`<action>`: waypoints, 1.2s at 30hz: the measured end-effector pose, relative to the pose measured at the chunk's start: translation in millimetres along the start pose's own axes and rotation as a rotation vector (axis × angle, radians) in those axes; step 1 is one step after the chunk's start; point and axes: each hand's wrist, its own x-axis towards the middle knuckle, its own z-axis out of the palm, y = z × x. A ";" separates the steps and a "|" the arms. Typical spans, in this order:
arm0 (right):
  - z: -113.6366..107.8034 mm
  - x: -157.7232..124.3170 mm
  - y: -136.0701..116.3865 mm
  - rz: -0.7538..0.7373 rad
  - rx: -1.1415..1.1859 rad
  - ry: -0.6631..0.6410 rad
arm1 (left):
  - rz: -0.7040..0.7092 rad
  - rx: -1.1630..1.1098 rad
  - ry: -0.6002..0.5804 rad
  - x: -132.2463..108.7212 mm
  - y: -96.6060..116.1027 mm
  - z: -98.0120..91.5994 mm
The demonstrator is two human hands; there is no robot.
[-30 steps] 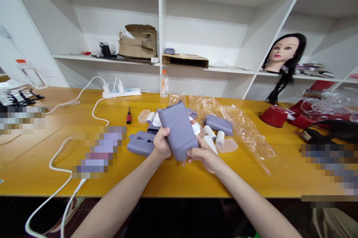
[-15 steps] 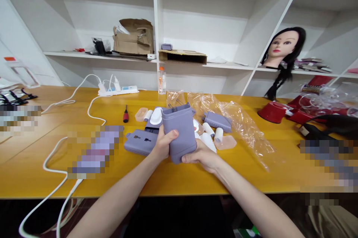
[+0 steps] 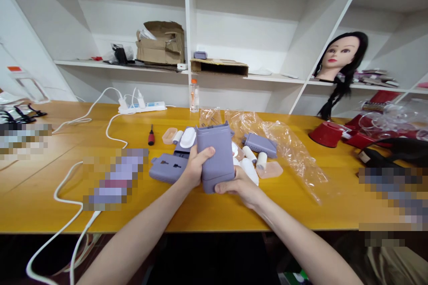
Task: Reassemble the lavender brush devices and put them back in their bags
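Since the lilac plastic casing (image 3: 216, 155) looks light, stiff and smooth, best held by its long sides, the left hand (image 3: 194, 170) wraps one side and the right hand (image 3: 238, 187) cups the lower end, clamping it upright above the yellow table (image 3: 197, 216)
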 end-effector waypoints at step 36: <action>-3.9 -5.8 7.0 -0.075 0.100 -0.089 | -0.049 -0.096 -0.233 0.5 14.3 5.3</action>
